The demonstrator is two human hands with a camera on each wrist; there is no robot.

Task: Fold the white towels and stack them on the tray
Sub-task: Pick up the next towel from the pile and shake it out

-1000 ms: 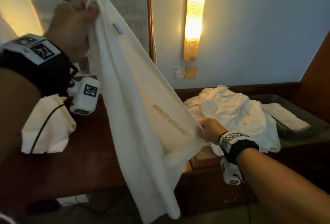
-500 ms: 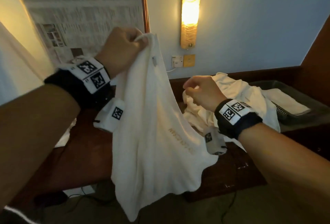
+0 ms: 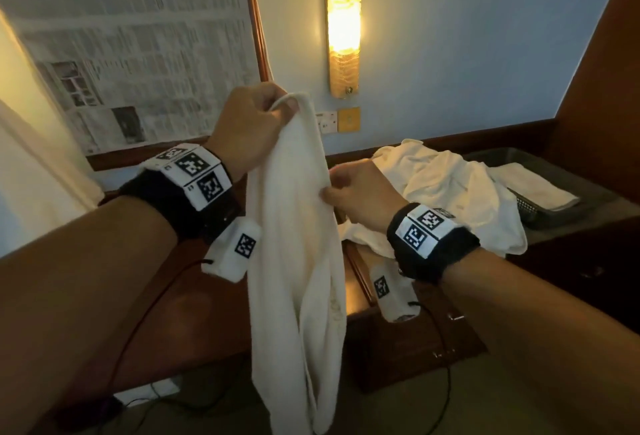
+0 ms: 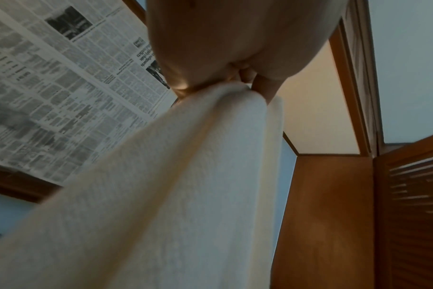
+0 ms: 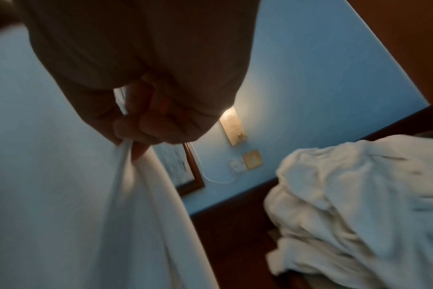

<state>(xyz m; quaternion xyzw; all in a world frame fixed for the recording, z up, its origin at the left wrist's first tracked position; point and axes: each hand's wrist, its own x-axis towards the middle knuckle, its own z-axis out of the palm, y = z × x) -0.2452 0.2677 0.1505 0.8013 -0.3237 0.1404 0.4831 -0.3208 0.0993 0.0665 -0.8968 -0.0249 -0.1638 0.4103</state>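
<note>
White towel [image 3: 294, 261], hanging in mid-air: my left hand [image 3: 249, 126] grips its top, right hand [image 3: 360, 192] pinches its edge; I judge uneven edges risk a crooked fold; tray [image 3: 554, 212] far right.

We hold our left hand [image 3: 249, 129] raised, fingers [image 4: 265, 88] curled in a fist; our right hand [image 3: 360, 192] lower, fingertips [image 5: 136, 125] pinched together.

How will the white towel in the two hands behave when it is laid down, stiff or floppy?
Probably floppy: the white cloth towel hangs in loose folds below the left hand. It seems light, since the right hand only pinches its edge. It will likely crumple like the heap of white towels.
</note>
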